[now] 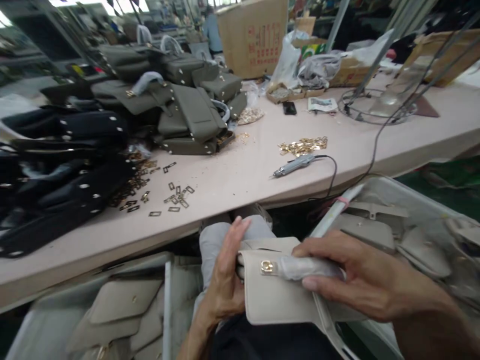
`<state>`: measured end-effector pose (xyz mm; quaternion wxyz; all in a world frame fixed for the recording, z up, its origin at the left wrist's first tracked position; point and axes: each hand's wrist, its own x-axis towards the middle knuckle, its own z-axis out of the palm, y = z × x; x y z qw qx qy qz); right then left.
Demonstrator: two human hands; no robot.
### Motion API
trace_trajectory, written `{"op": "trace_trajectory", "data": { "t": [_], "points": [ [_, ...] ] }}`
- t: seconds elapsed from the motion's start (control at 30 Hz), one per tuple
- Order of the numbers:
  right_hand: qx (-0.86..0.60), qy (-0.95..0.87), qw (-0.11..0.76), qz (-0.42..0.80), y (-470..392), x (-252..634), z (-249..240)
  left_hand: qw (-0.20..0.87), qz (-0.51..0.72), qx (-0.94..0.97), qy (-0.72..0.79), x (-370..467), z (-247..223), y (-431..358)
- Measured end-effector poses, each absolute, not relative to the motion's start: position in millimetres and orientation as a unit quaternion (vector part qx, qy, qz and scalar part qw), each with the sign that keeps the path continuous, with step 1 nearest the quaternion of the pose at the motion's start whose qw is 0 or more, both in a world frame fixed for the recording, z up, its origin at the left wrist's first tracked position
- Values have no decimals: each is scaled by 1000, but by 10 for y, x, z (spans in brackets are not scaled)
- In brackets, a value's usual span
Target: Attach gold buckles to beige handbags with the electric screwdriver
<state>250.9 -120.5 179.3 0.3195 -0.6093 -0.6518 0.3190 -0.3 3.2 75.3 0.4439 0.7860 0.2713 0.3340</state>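
A beige handbag point(279, 300) with a gold metal fitting point(267, 267) sits over my lap. My left hand point(227, 275) holds its left edge, fingers long and pointing up, the thumb low against the side. From the right, my right hand point(356, 275) is closed on the bag's handle point(300, 268), which is wrapped in white film, with the thumb below and fingers above. A narrow beige strap point(328, 325) hangs down under that hand. The far side of the bag is hidden.
Grey bins with beige bags stand left point(167, 300) and right point(397, 187). On the table point(232, 170) lie an electric screwdriver point(294, 166), gold fittings point(303, 146), rectangular metal frames point(179, 195), dark green bags point(191, 115) and black bags point(75, 175). A cardboard box point(253, 40) stands behind.
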Motion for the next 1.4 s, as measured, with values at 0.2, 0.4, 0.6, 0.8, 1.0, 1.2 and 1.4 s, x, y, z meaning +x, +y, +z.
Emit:
{"op": "trace_trajectory", "data": {
  "t": [0.2,0.4,0.6,0.8,1.0,1.2,1.4],
  "points": [
    [-535,-593,386,461,-305,2241,1364,533,347,654,410,-289,569,-124],
    [-584,-664,352,308,-223,2358,636,645,360,407,537,-514,-62,-256],
    [-580,-687,406,166,-399,2133,36,538,394,433,606,-595,-283,-298],
    [-560,-687,456,82,-426,2005,-123,275,495,538,624,-446,251,-151],
    [-546,-696,462,61,-420,2013,-236,702,360,332,517,-129,527,230],
    [-567,-656,488,97,-402,2067,-295,711,371,284,525,149,311,221],
    [-567,-624,512,164,-340,2227,-377,759,363,251,479,177,99,86]
  ]
}}
